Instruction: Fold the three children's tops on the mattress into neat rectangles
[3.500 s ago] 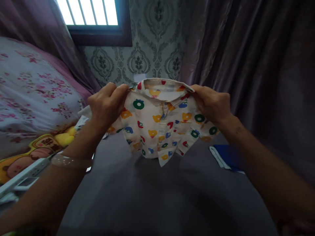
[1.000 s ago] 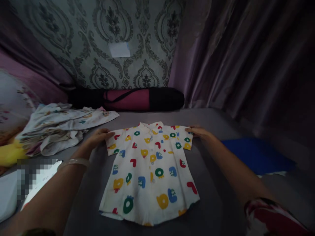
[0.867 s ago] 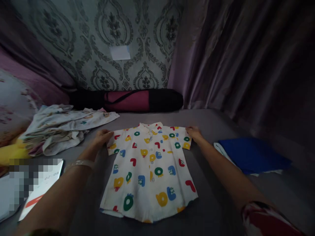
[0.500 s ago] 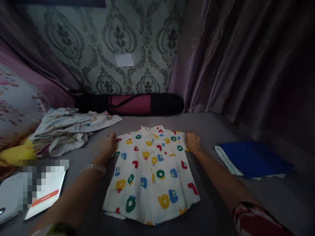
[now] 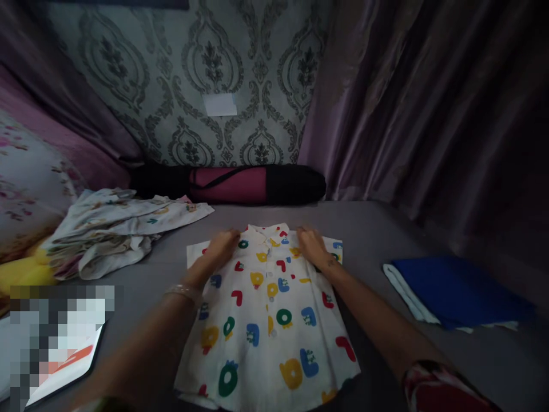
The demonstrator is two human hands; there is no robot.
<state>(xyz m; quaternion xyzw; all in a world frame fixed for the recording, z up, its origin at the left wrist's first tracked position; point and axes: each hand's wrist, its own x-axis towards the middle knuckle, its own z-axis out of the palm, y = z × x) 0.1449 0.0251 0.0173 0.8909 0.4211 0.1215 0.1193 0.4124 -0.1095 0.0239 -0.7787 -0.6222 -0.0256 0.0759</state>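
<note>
The shirt (image 5: 261,320) lies front up on the grey surface (image 5: 364,229), hem nearest, apparently being straightened. At its shoulders, the left hand (image 5: 225,245) and right hand (image 5: 310,246) rest with fingers curled, whether pinching cloth I cannot tell; the next move seems to call for an even hold on both sides.

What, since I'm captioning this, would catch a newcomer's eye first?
The colourfully printed shirt comes first, spread front-up at centre, with the left hand and right hand at its shoulders. Next come the folded blue cloth at right and the maroon-black roll before the patterned wall.
</note>
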